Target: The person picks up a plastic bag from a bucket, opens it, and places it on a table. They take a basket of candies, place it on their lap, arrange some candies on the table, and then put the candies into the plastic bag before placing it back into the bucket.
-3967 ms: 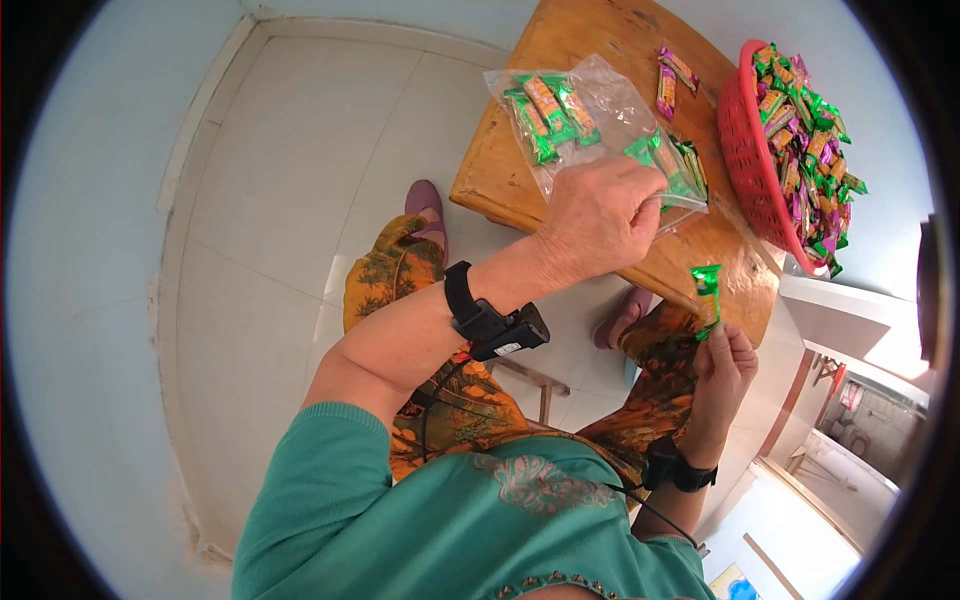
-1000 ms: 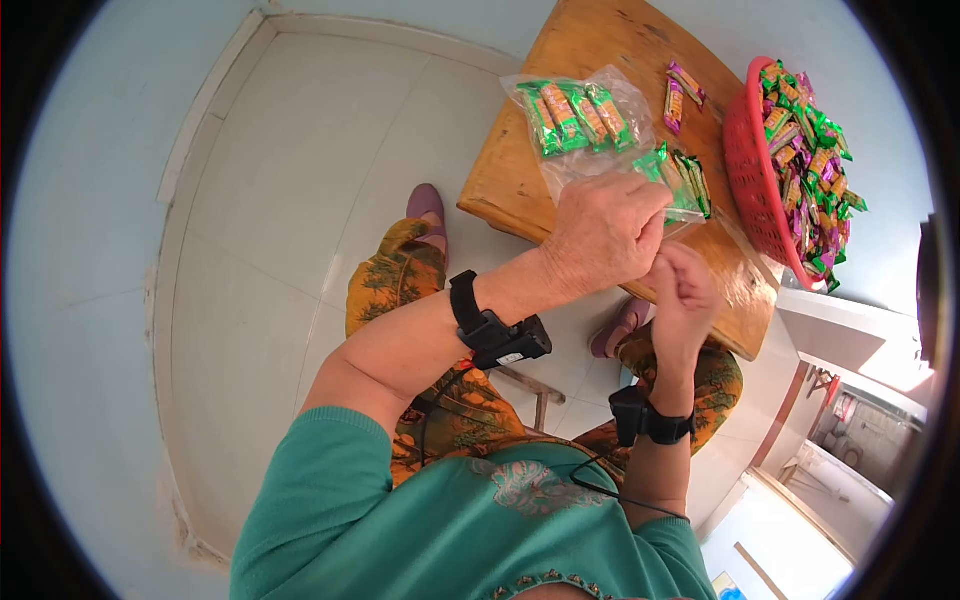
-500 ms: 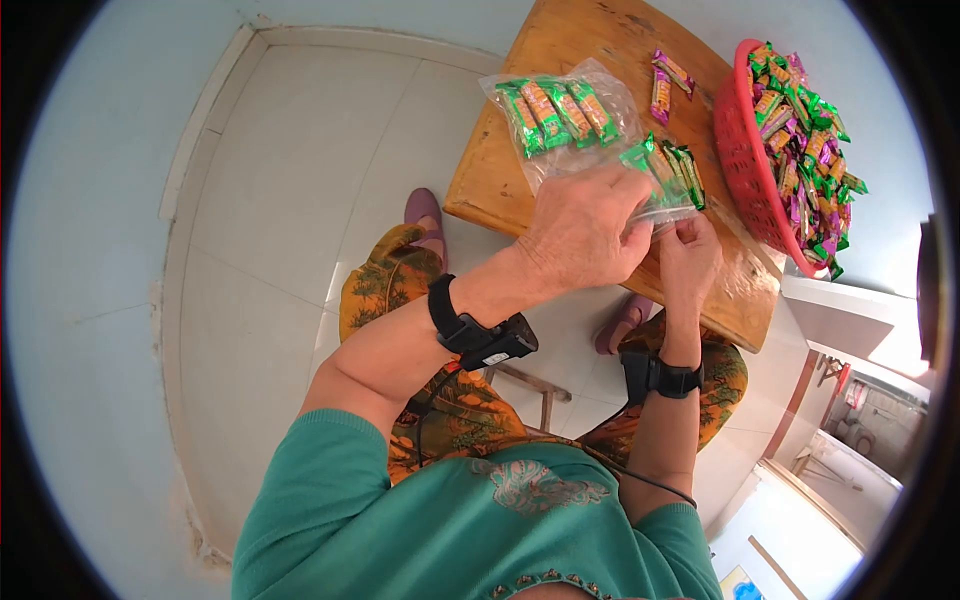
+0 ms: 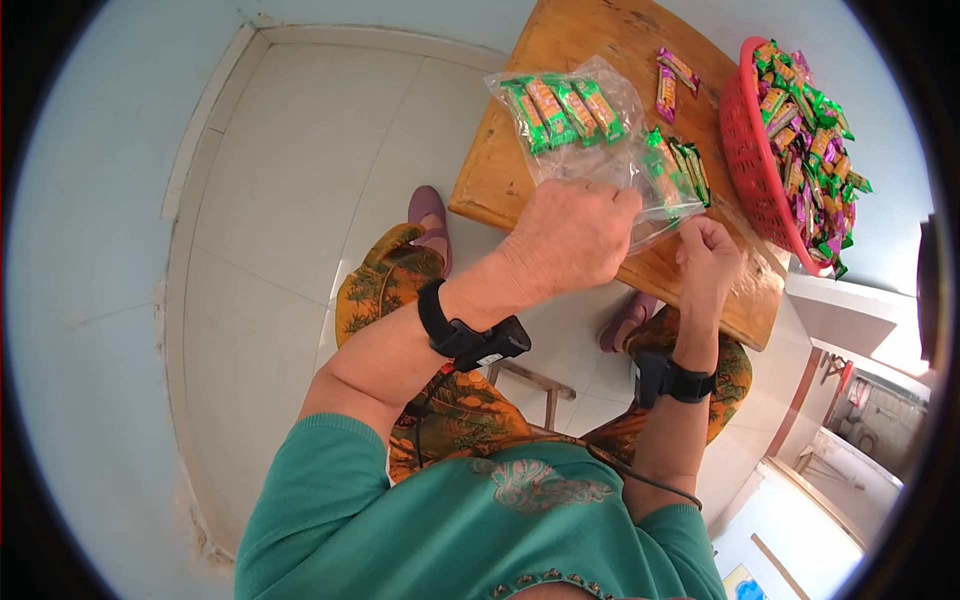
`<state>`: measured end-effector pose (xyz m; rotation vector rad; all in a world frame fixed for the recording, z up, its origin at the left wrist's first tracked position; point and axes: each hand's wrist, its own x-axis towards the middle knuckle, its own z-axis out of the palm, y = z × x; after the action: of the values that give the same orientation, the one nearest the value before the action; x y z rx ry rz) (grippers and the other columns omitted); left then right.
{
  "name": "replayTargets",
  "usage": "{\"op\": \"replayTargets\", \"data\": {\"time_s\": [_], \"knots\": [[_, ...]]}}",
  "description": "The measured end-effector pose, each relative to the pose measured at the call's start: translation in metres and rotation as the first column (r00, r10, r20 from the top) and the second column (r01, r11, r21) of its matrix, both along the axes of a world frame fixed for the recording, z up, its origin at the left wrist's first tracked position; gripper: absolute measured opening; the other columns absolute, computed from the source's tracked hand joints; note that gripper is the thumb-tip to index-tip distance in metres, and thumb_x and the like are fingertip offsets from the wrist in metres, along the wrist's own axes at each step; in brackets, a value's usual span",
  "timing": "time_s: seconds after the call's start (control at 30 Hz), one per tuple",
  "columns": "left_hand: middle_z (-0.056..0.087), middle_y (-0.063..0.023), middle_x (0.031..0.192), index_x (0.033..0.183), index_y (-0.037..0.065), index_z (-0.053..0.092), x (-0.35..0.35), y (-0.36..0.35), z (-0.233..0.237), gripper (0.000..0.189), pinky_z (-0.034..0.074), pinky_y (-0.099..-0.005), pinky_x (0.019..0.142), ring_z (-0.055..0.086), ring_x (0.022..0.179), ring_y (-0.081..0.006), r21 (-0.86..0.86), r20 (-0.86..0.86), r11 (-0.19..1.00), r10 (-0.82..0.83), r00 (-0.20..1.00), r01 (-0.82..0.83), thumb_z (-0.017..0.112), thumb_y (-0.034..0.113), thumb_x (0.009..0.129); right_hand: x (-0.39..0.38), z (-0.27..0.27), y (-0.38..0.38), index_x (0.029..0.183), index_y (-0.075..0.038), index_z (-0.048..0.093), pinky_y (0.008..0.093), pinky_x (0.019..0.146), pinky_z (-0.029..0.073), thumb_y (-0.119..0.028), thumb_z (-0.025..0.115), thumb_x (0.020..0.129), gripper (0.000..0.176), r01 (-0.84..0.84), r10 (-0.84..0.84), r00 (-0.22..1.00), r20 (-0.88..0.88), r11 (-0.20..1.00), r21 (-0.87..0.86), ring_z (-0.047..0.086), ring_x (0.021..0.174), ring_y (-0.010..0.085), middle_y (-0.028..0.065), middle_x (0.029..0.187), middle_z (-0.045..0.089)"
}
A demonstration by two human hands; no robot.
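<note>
Bag (image 4: 595, 162), clear plastic, head view: lying on the table (image 4: 495, 180), its mouth facing the person, presumably for easy reach by both hands

Green bars (image 4: 575, 112), four: lying side by side inside the bag's far end, the flat row probably saving room

Left hand (image 4: 580, 232): fingers gripping the film near the mouth, apparently steadying the bag and holding that edge up

Right hand (image 4: 710, 258): fingers curling at the mouth's other side; whether they are pinching film, a bar or nothing, cannot tell

Loose bars (image 4: 693, 172), green: lying just beside the bag, near the right hand, seemingly for handiness; another is showing through the film, in or under the bag, cannot tell which

Purple bars (image 4: 667, 92), two: lying between bag and basket, perhaps set apart by colour

Basket (image 4: 745, 150), red: standing at the right, its wall containing a mixed heap
</note>
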<state>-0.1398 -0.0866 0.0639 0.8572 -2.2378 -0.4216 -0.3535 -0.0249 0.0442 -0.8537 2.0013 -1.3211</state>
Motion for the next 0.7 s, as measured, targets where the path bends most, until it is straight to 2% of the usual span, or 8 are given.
{"op": "replayTargets", "data": {"time_s": [0.03, 0.07, 0.13, 0.2, 0.3, 0.37, 0.57, 0.7], "knots": [[0.058, -0.0089, 0.065, 0.083, 0.008, 0.056, -0.001, 0.000, 0.000, 0.014, 0.047, -0.0406, 0.049, 0.062, 0.059, -0.0290, -0.006, -0.018, 1.000, 0.010, 1.000, -0.010, 0.069, 0.011, 0.080, 0.001, 0.005, 0.005, 0.089, 0.000, 0.066, 0.0195, 0.052, 0.035, -0.009, 0.069, 0.092, 0.010, 0.012, -0.011, 0.996, 0.093, 1.000, -0.010, 0.050, 0.058, 0.0041, -0.0018, 0.068, 0.057], [0.058, -0.0089, 0.065, 0.083, 0.008, 0.056, -0.002, 0.000, -0.001, 0.014, 0.047, -0.0406, 0.049, 0.062, 0.059, -0.0290, -0.006, -0.019, 1.000, 0.011, 1.000, -0.011, 0.069, 0.011, 0.080, -0.001, 0.008, 0.013, 0.089, 0.000, 0.066, 0.0195, 0.052, 0.035, -0.009, 0.069, 0.092, 0.010, 0.011, -0.010, 0.996, 0.092, 1.000, -0.009, 0.050, 0.058, 0.0041, -0.0018, 0.068, 0.057], [0.058, -0.0089, 0.063, 0.086, 0.007, 0.056, -0.006, 0.001, -0.006, 0.013, 0.045, -0.0395, 0.047, 0.061, 0.058, -0.0289, -0.023, -0.066, 0.999, 0.034, 0.997, -0.036, 0.068, 0.008, 0.082, -0.010, 0.013, 0.032, 0.085, -0.002, 0.063, 0.0195, 0.051, 0.034, -0.009, 0.067, 0.094, 0.012, -0.029, 0.034, 0.998, 0.049, 0.995, -0.091, 0.048, 0.058, 0.0033, -0.0026, 0.067, 0.054], [0.057, -0.0086, 0.063, 0.088, 0.007, 0.055, -0.008, 0.003, -0.004, 0.013, 0.045, -0.0390, 0.046, 0.061, 0.057, -0.0287, -0.027, -0.096, 0.999, 0.039, 0.995, -0.042, 0.067, 0.007, 0.082, -0.012, 0.030, 0.051, 0.085, -0.003, 0.060, 0.0188, 0.051, 0.033, -0.008, 0.065, 0.095, 0.012, -0.024, 0.023, 1.000, -0.010, 0.996, -0.086, 0.048, 0.058, 0.0033, -0.0022, 0.066, 0.054], [0.056, -0.0082, 0.061, 0.090, 0.007, 0.054, -0.010, 0.006, 0.001, 0.014, 0.044, -0.0385, 0.045, 0.060, 0.055, -0.0284, -0.010, -0.147, 0.999, 0.048, 0.988, -0.050, 0.067, 0.007, 0.084, -0.011, 0.066, 0.077, 0.087, -0.004, 0.059, 0.0182, 0.051, 0.033, -0.006, 0.062, 0.096, 0.011, -0.066, 0.062, 0.996, -0.059, 0.995, -0.070, 0.049, 0.058, 0.0034, -0.0012, 0.068, 0.056], [0.056, -0.0080, 0.060, 0.092, 0.007, 0.054, -0.011, 0.008, 0.004, 0.015, 0.044, -0.0384, 0.045, 0.060, 0.054, -0.0282, 0.008, -0.170, 0.999, 0.052, 0.984, -0.051, 0.067, 0.007, 0.085, -0.005, 0.087, 0.088, 0.089, -0.004, 0.057, 0.0177, 0.051, 0.035, -0.004, 0.060, 0.097, 0.008, -0.172, 0.173, 0.984, -0.049, 0.985, 0.016, 0.051, 0.058, 0.0041, -0.0001, 0.069, 0.058], [0.056, -0.0074, 0.059, 0.090, 0.008, 0.054, -0.017, 0.010, 0.003, 0.015, 0.044, -0.0380, 0.046, 0.060, 0.053, -0.0274, 0.017, -0.223, 0.999, 0.048, 0.974, -0.045, 0.068, 0.008, 0.085, 0.024, 0.077, 0.073, 0.093, -0.002, 0.057, 0.0183, 0.049, 0.036, -0.004, 0.060, 0.097, 0.005, -0.268, 0.269, 0.951, 0.150, 0.963, -0.024, 0.055, 0.056, 0.0060, 0.0021, 0.071, 0.061], [0.055, -0.0068, 0.059, 0.088, 0.008, 0.055, -0.019, 0.013, 0.001, 0.014, 0.044, -0.0380, 0.047, 0.060, 0.053, -0.0267, -0.087, -0.257, 0.995, 0.028, 0.966, -0.052, 0.068, 0.008, 0.085, 0.048, 0.051, 0.031, 0.095, -0.001, 0.058, 0.0195, 0.054, 0.041, -0.002, 0.060, 0.096, 0.002, -0.309, 0.317, 0.920, 0.232, 0.949, -0.070, 0.056, 0.061, 0.0064, 0.0026, 0.076, 0.063]]}}
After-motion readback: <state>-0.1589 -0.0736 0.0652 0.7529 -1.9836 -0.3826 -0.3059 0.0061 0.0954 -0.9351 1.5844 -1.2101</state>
